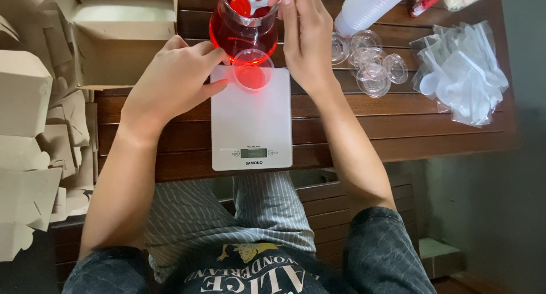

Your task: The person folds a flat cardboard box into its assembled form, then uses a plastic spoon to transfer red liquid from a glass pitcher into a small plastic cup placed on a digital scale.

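Cardboard boxes [34, 100] were stacked along the desk's left edge. The left hand [173, 81] lay on the desk [352, 129], its grip loosely curled and holding nothing, thumb and forefinger touching the scale's far left corner beside the cup. The white scale [251, 123] sat at the desk's near edge, long axis running from near edge to far. A small clear cup [252, 71] of red liquid stood upright on the scale's far end. Just beyond it stood a jar [243, 27] of red liquid. The right hand [304, 35] pinched a white spoon [255, 4] by its handle, grip closed on it; the spoon lay roughly across, bowl pointing left over the jar's mouth. Clear lids [372, 63] lay right of the hand, below a cup stack [367, 7]. A bag of spoons [463, 72] lay near the right edge.
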